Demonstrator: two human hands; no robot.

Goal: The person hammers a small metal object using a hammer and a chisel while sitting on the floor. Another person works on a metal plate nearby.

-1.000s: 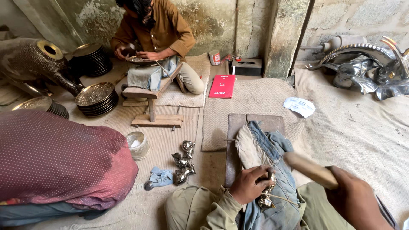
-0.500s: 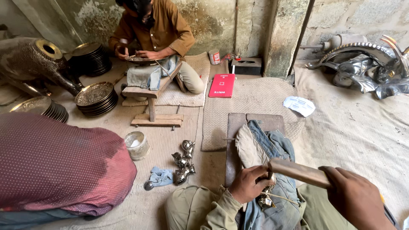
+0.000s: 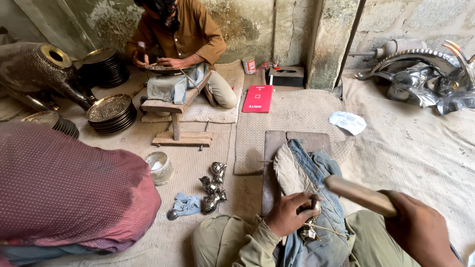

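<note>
A: What is the left hand (image 3: 292, 213) doing?

B: It is clenched around a small shiny silver metal piece (image 3: 309, 230), pinning it on the worn blue denim cloth (image 3: 316, 173) that is draped over the dark wooden block (image 3: 273, 148) in front of the person's knees.

A: And the right hand (image 3: 420, 235)?

B: It is closed around the pale wooden handle (image 3: 361, 194) of a striking tool, raised just above and to the right of the piece. (The tool's head is hidden behind the left hand.)

A: How would that piece handle?

B: I judge it stiff and fairly light, with polished curves that could slip. Gripping it low around the body, fingers clear of the spot under the tool, seems the safest hold; the soft cloth below should cushion it.

A: Anything nearby?

B: A cluster of similar silver ornaments (image 3: 212, 187) lies on the floor mat to the left, beside a crumpled blue rag (image 3: 187, 203) and a small glass jar (image 3: 159, 167).
</note>
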